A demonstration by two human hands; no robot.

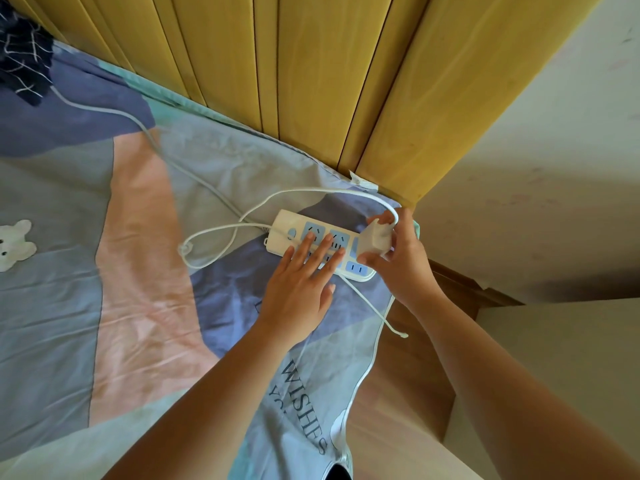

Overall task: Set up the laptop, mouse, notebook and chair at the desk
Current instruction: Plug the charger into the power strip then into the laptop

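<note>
A white power strip (287, 221) with blue sockets lies on the bed near its far right corner. My left hand (300, 285) rests flat on it, fingers spread over the sockets. My right hand (403, 258) grips a white charger plug (375, 239) at the strip's right end, tilted over a socket. A white cable (311, 192) loops from the plug across the sheet, and its loose end (401, 334) hangs past the bed edge. No laptop, mouse, notebook or chair is in view.
The bed carries a patchwork sheet (138, 237) in pink, grey and purple. A yellow wooden headboard (311, 81) stands behind it. A small white plush toy (15, 245) lies at the left, dark fabric (24, 57) at the top left. A white wall (554, 168) is on the right.
</note>
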